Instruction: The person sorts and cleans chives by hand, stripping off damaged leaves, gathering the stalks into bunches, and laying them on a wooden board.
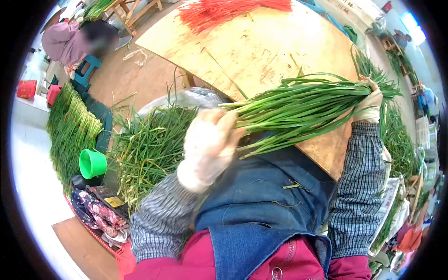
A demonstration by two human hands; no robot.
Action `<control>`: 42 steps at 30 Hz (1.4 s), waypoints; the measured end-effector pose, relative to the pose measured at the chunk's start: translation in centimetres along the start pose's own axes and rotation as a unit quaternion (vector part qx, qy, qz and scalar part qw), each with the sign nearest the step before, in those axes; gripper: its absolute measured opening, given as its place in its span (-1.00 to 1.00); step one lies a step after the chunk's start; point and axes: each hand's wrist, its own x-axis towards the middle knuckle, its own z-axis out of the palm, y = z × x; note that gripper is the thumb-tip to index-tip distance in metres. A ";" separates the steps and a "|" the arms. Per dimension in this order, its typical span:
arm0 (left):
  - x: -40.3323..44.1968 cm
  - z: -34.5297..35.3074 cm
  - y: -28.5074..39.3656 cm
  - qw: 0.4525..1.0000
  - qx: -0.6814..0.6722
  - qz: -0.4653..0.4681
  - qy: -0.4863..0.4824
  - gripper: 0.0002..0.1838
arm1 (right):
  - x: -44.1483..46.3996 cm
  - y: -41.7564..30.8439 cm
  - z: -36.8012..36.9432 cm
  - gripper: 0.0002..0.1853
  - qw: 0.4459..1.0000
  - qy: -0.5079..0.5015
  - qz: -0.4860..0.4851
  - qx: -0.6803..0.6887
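A bunch of long green garlic chives (298,109) lies across my lap and the table edge, its pale stalk ends pointing left. My right hand (370,103), in a whitish glove, is closed around the leafy end. At the stalk ends is my left hand (210,142), also gloved and slightly blurred. Its fingers are curled against the stalks, with the fingertips partly hidden. Below the bunch a blue denim apron (252,200) covers my lap, with a few stalk scraps on it.
The wooden table (242,51) bears red ties (219,14) at its far edge. A loose heap of chives (149,149) lies left, beyond it bundled chives (72,121) and a green cup (92,164). Another person (65,42) sits at the upper left near a blue stool (87,70).
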 end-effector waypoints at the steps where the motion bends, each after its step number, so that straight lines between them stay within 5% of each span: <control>1: 1.0 1.4 0.4 0.999 0.044 0.001 -0.012 -0.70 | -0.1 -0.1 0.2 -0.76 1.000 0.006 0.012 0.021; 6: 1.5 4.3 -1.1 0.989 0.130 0.068 -0.019 -0.75 | -0.5 -0.6 0.9 -0.77 0.996 0.016 0.061 0.066; 11: -3.8 -3.8 -6.2 0.969 0.240 0.057 0.023 -0.83 | 0.3 0.1 0.5 -0.85 0.995 0.023 0.068 0.072; 13: -9.3 -8.3 -10.8 0.884 0.438 -0.073 -0.147 -0.89 | 0.6 0.8 0.3 -0.84 0.996 0.029 0.053 0.072; 14: -10.9 -10.0 -11.5 0.783 0.482 -0.222 -0.325 -0.91 | 0.5 1.2 0.4 -0.83 0.996 0.030 0.047 0.070; 17: -10.8 -8.2 -7.2 0.933 0.321 -0.067 -0.146 -0.86 | -0.4 0.9 0.5 -0.81 0.997 -0.007 0.054 0.056; 19: -7.0 -4.3 -2.5 0.983 0.164 0.007 -0.078 -0.79 | -1.2 0.5 1.5 -0.79 0.998 0.002 0.052 0.024; 24: -1.0 3.3 1.4 0.988 0.128 0.034 -0.075 -0.75 | -1.7 0.8 1.0 -0.77 0.997 0.022 0.000 -0.078; 25: -0.8 4.4 0.5 0.985 0.148 0.069 -0.056 -0.92 | -2.2 0.8 1.2 -0.77 0.995 0.019 -0.009 -0.099; 28: -1.2 2.7 -0.5 0.994 0.021 0.099 -0.047 -0.92 | -1.2 1.3 0.5 -0.76 0.997 0.060 0.041 -0.011; 31: -4.8 -3.5 -4.8 0.997 0.063 0.022 -0.039 -0.84 | -1.1 1.2 0.2 -0.77 0.998 0.036 0.058 0.008; 33: -10.6 -8.7 -10.5 0.949 0.282 -0.070 -0.124 -0.89 | -0.2 2.0 -0.5 -0.77 0.997 0.056 0.054 0.015; 35: -12.9 -12.5 -12.1 0.725 0.496 -0.281 -0.385 -0.91 | 0.6 2.5 -0.4 -0.77 0.996 0.061 0.061 0.039; 36: -13.7 -13.2 -11.7 0.717 0.520 -0.270 -0.379 -0.94 | 0.3 2.4 -0.3 -0.77 0.996 0.067 0.053 0.023; 38: -13.6 -11.0 -10.1 0.915 0.366 -0.093 -0.140 -0.84 | -0.8 1.6 0.3 -0.76 0.996 0.077 0.036 -0.011; 42: -5.3 -2.5 0.1 0.994 0.068 0.062 -0.054 -0.69 | 0.5 1.9 -0.7 -0.74 0.997 0.049 0.052 0.006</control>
